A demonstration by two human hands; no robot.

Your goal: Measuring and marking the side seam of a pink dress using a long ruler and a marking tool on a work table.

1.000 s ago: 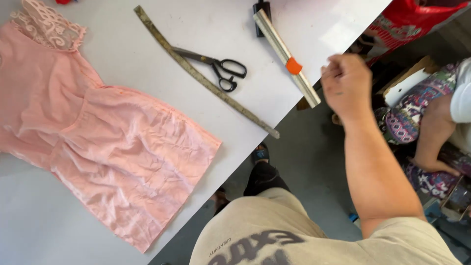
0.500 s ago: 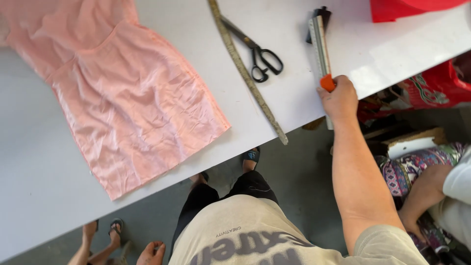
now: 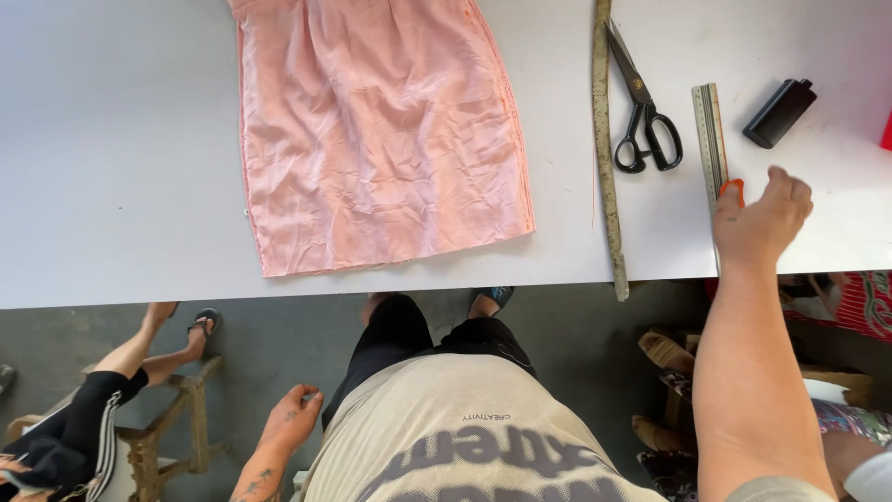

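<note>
My right hand (image 3: 764, 221) reaches over the near edge of the white table (image 3: 121, 186). Its fingers close around a small orange piece (image 3: 731, 189) at the near end of a metal ruler (image 3: 708, 130). Black-handled scissors (image 3: 643, 110) lie just left of the ruler, and beside them a long thin curved stick (image 3: 606, 158) reaches the table edge. A pink garment (image 3: 381, 139) lies spread flat at the table's middle. My left hand (image 3: 290, 420) hangs by my side below the table, fingers loose and holding nothing.
A small black oblong object (image 3: 779, 112) lies beyond the ruler. Another person's legs (image 3: 139, 349) and a wooden stool (image 3: 167, 423) are at lower left. Sandalled feet (image 3: 664, 353) and patterned cloth (image 3: 855, 302) sit at lower right under the table edge.
The view has swung so the table edge runs level. My right hand went from the air beside the table to the ruler's orange piece and stays there. The left hand has come into view.
</note>
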